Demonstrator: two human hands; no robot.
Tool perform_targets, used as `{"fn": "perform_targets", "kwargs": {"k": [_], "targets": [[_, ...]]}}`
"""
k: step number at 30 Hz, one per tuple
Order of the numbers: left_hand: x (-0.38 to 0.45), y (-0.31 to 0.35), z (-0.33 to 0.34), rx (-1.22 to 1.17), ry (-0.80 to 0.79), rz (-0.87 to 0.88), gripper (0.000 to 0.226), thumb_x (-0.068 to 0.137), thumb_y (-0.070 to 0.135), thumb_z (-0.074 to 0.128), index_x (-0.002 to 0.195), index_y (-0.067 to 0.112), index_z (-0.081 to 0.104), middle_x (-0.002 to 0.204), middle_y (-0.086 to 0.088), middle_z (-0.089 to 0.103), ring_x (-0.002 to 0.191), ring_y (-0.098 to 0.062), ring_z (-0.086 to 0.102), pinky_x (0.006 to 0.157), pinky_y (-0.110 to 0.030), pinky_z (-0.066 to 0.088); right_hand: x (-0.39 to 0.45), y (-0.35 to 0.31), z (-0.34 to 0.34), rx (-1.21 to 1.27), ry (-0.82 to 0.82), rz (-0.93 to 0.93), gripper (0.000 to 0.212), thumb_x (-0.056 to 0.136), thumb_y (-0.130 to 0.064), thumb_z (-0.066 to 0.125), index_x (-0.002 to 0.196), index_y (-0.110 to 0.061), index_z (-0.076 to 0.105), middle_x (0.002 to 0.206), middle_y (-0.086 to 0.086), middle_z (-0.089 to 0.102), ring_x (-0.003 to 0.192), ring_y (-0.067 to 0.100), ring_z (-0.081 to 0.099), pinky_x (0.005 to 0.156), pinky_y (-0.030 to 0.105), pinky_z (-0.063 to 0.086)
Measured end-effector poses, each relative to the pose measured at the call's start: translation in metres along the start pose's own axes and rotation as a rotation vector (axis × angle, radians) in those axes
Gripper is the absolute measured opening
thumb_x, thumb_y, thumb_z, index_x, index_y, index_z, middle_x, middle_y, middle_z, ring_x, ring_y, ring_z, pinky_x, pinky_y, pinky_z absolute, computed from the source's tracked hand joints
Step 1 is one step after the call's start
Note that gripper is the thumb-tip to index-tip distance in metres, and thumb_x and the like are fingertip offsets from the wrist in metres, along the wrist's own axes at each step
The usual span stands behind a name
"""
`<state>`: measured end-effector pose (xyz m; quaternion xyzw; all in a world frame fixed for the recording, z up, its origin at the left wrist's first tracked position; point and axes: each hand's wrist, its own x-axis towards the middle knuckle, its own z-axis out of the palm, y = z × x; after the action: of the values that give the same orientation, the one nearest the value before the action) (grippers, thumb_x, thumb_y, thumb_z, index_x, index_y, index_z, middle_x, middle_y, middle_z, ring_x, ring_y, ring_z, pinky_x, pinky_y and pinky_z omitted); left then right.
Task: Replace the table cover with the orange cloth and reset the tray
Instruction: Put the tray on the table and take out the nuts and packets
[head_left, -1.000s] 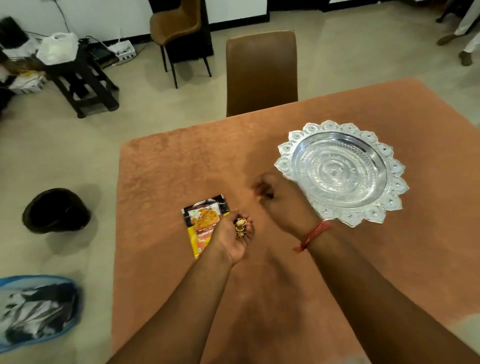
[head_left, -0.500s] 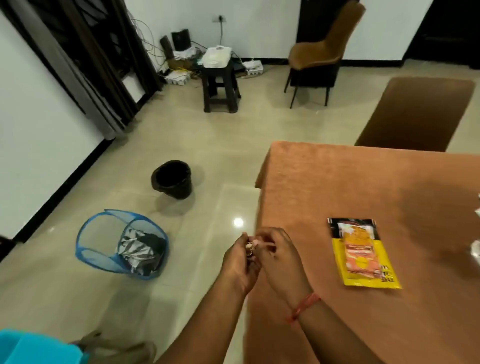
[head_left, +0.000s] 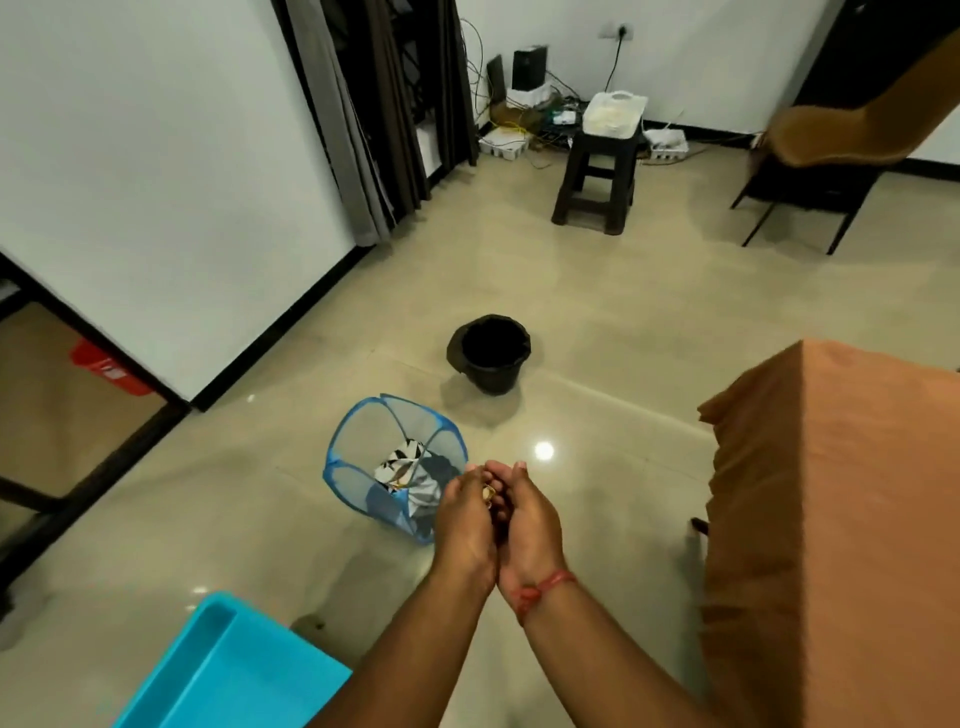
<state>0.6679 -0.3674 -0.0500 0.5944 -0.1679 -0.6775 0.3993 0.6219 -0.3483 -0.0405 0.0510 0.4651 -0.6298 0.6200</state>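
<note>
While both hands are cupped together over the floor, the orange cloth (head_left: 841, 499) already covers the tabletop at right, draping down its side, so the cover swap looks done. Left hand (head_left: 464, 519) and right hand (head_left: 531, 522) sit palm to palm, fingers curled inward, touching along their inner edges. Small pale bits (head_left: 488, 492) show in the gap between them; too small to name, probably scraps picked up. Grip state: both curled round the bits, neither spread; which hand bears more of the load, cannot tell. Red thread (head_left: 543, 590) on the right wrist. Hands hover near the blue mesh basket (head_left: 395, 415), which has dark and patterned fabric inside, possibly the old cover, not certain. Black bin (head_left: 491, 358) stands farther off on the floor, apart from the basket. Tray is not in view, so reset status can't be checked here. Judged progress: cloth on; scraps being carried, likely for disposal in the bin or basket; tray reset left or unconfirmed. Risk: loose bits could slip through the fingers onto the floor. Other stuff: turquoise box (head_left: 228, 670) at bottom left, dark stool (head_left: 597, 182) by the wall with a white packet on top, brown chair (head_left: 852, 130) at top right.
</note>
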Motion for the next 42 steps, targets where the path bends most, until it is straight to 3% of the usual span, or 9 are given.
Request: {"fn": "perform_targets", "kwargs": {"k": [3, 5, 11, 17, 23, 26, 32, 38, 42], "targets": [[0.027, 0.021, 0.006, -0.071, -0.002, -0.003, 0.028, 0.103, 0.027, 0.046, 0.092, 0.006, 0.062, 0.073, -0.011, 0.065, 0.062, -0.019, 0.062, 0.060, -0.031, 0.052, 0.024, -0.005, 0.021, -0.034, 0.026, -0.041, 0.035, 0.099, -0.030, 0.052, 0.093, -0.002, 0.073, 0.076, 0.009, 0.066, 0.069, 0.016, 0.062, 0.077, 0.031, 0.053], [0.044, 0.031, 0.016, -0.084, -0.008, -0.023, 0.028, 0.103, 0.026, 0.046, 0.090, 0.008, 0.062, 0.072, -0.009, 0.064, 0.060, -0.017, 0.061, 0.057, -0.030, 0.051, 0.043, -0.012, 0.031, -0.041, 0.036, -0.048, 0.035, 0.100, -0.029, 0.050, 0.091, -0.003, 0.072, 0.073, 0.006, 0.063, 0.063, 0.012, 0.057, 0.069, 0.026, 0.051], [0.130, 0.062, 0.067, -0.099, -0.011, -0.076, 0.034, 0.103, 0.029, 0.046, 0.082, 0.008, 0.063, 0.068, -0.008, 0.064, 0.055, -0.016, 0.063, 0.057, -0.029, 0.051, 0.138, -0.042, 0.057, -0.092, 0.070, -0.055, 0.037, 0.101, -0.031, 0.049, 0.097, -0.004, 0.074, 0.084, 0.010, 0.064, 0.078, 0.019, 0.058, 0.082, 0.034, 0.051], [0.251, 0.100, 0.157, -0.144, 0.062, -0.146, 0.030, 0.104, 0.026, 0.044, 0.085, 0.007, 0.059, 0.065, -0.005, 0.056, 0.051, -0.011, 0.047, 0.043, -0.020, 0.038, 0.279, -0.124, 0.078, -0.203, 0.031, 0.050, 0.042, 0.102, -0.034, 0.046, 0.103, 0.002, 0.069, 0.093, 0.016, 0.069, 0.075, 0.017, 0.062, 0.067, 0.027, 0.051], [0.370, 0.139, 0.228, -0.134, 0.138, -0.239, 0.026, 0.104, 0.018, 0.044, 0.084, 0.006, 0.055, 0.067, -0.007, 0.054, 0.051, -0.011, 0.042, 0.040, -0.018, 0.033, 0.429, -0.206, 0.103, -0.369, -0.006, 0.186, 0.043, 0.104, -0.038, 0.043, 0.115, -0.003, 0.066, 0.116, 0.013, 0.070, 0.109, 0.024, 0.066, 0.099, 0.037, 0.051], [0.432, 0.155, 0.248, -0.083, 0.170, -0.270, 0.023, 0.102, 0.012, 0.044, 0.083, 0.007, 0.055, 0.070, -0.008, 0.053, 0.049, -0.011, 0.041, 0.039, -0.018, 0.032, 0.498, -0.224, 0.116, -0.447, 0.021, 0.241, 0.039, 0.103, -0.037, 0.046, 0.113, -0.006, 0.067, 0.113, 0.010, 0.070, 0.109, 0.023, 0.065, 0.095, 0.036, 0.052], [0.594, 0.166, 0.276, 0.057, 0.211, -0.314, 0.021, 0.102, 0.011, 0.043, 0.086, 0.007, 0.056, 0.070, -0.008, 0.051, 0.053, -0.011, 0.040, 0.039, -0.018, 0.032, 0.658, -0.230, 0.130, -0.655, 0.107, 0.291, 0.028, 0.100, -0.033, 0.053, 0.097, -0.011, 0.069, 0.094, 0.005, 0.069, 0.091, 0.021, 0.064, 0.088, 0.038, 0.053], [0.761, 0.115, 0.277, 0.205, 0.301, -0.357, 0.024, 0.102, 0.009, 0.043, 0.081, 0.010, 0.054, 0.068, -0.004, 0.049, 0.053, -0.010, 0.038, 0.038, -0.015, 0.032, 0.831, -0.195, 0.095, -0.699, 0.208, 0.413, 0.025, 0.101, -0.026, 0.052, 0.080, -0.015, 0.061, 0.075, 0.001, 0.058, 0.069, 0.015, 0.052, 0.071, 0.030, 0.046], [0.855, 0.063, 0.273, 0.266, 0.324, -0.384, 0.022, 0.102, 0.010, 0.046, 0.081, 0.011, 0.054, 0.069, -0.005, 0.050, 0.056, -0.011, 0.044, 0.047, -0.019, 0.037, 0.930, -0.150, 0.063, -0.774, 0.206, 0.525, 0.024, 0.102, -0.030, 0.050, 0.088, -0.013, 0.061, 0.079, 0.001, 0.054, 0.068, 0.014, 0.049, 0.068, 0.027, 0.045]]}}
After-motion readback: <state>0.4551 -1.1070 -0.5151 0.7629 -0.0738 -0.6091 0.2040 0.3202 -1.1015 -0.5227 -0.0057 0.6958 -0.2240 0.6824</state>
